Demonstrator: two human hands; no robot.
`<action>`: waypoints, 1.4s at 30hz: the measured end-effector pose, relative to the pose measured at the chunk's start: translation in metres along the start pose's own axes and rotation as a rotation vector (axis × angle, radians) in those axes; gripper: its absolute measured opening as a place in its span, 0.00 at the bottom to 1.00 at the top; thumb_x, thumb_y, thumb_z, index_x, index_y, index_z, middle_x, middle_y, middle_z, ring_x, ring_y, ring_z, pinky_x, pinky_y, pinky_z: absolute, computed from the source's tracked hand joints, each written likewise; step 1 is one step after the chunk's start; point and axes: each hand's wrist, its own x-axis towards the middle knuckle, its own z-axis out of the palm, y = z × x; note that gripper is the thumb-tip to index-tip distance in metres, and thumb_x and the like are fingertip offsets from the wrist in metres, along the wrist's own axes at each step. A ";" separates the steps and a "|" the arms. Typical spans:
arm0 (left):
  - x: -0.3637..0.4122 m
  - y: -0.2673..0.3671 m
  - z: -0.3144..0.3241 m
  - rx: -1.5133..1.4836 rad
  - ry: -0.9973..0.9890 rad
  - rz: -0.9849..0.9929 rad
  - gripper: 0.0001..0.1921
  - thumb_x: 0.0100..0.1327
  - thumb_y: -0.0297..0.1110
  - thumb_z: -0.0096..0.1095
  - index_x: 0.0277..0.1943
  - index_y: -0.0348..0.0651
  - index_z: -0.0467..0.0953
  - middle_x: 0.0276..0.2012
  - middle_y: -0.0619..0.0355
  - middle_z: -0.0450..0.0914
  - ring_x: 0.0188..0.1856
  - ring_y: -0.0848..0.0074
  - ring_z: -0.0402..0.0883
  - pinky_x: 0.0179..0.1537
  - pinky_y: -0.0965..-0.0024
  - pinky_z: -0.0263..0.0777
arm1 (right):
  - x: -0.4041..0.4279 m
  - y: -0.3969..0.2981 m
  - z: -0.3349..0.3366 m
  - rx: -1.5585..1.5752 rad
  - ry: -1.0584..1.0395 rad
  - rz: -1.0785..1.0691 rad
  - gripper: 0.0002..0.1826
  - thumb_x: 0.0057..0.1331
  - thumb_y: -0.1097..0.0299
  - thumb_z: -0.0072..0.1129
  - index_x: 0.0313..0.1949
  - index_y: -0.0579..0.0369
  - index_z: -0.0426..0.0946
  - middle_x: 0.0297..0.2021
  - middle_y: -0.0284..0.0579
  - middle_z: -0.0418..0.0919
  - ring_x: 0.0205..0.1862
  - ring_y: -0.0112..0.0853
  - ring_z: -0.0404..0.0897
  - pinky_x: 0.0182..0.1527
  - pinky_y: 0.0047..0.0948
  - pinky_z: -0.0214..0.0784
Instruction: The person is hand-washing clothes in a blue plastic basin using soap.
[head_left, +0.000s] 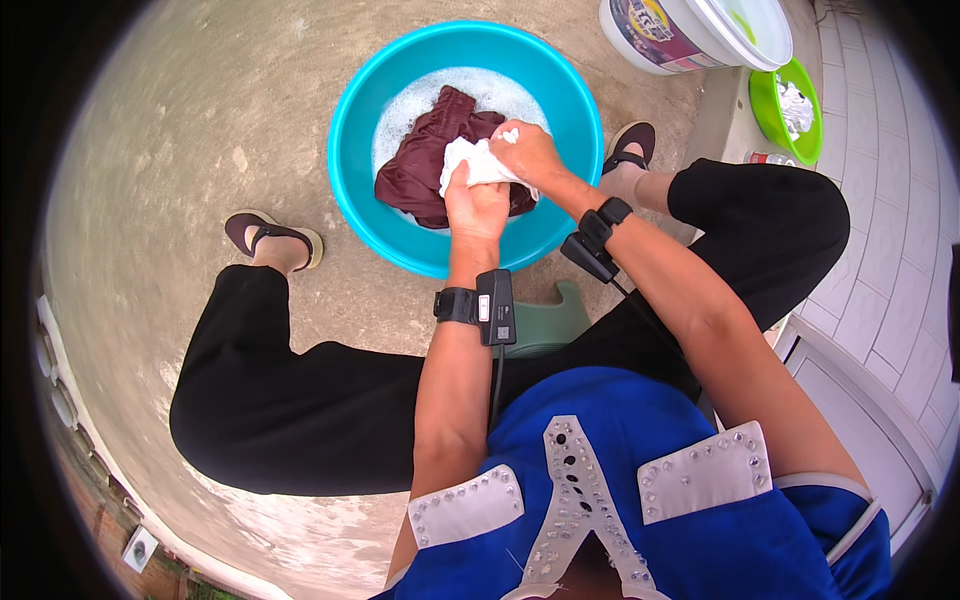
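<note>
A turquoise plastic basin (349, 202) stands on the concrete floor and holds sudsy water (420, 82). Dark maroon clothing (424, 157) with a gathered waistband lies in the suds. Above it, a bunched white cloth (484, 166) is held between both hands. My left hand (478, 202) grips the cloth from below, palm up, with the thumb over it. My right hand (525, 154) is closed on the cloth's right part, with white foam on its fingers.
A green plastic stool (555, 322) sits below the basin. At the upper right are a white bucket (675, 37) with a printed label and a lime-green basin (765, 112) holding white cloth. My feet in dark shoes flank the turquoise basin. A tiled wall (874, 187) runs along the right.
</note>
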 end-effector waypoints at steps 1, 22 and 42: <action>0.005 0.012 -0.007 -0.027 -0.073 -0.036 0.16 0.63 0.31 0.42 0.52 0.36 0.62 0.47 0.51 0.71 0.50 0.67 0.69 0.55 0.61 0.59 | -0.009 -0.008 0.001 0.000 -0.017 -0.007 0.13 0.53 0.59 0.50 0.32 0.52 0.76 0.29 0.52 0.77 0.34 0.45 0.76 0.37 0.39 0.67; -0.020 0.007 -0.023 0.453 0.133 0.206 0.27 0.63 0.60 0.26 0.45 0.46 0.65 0.39 0.54 0.73 0.38 0.67 0.75 0.37 0.69 0.71 | -0.058 -0.025 0.035 -0.066 -0.018 -0.303 0.11 0.53 0.56 0.50 0.31 0.45 0.77 0.33 0.48 0.77 0.38 0.44 0.75 0.38 0.40 0.66; -0.006 -0.010 0.004 0.308 0.232 0.211 0.26 0.65 0.51 0.28 0.56 0.38 0.57 0.51 0.48 0.67 0.53 0.60 0.69 0.52 0.56 0.64 | 0.007 0.009 0.020 0.352 -0.030 0.143 0.14 0.56 0.62 0.52 0.30 0.63 0.73 0.26 0.51 0.77 0.29 0.40 0.77 0.32 0.36 0.67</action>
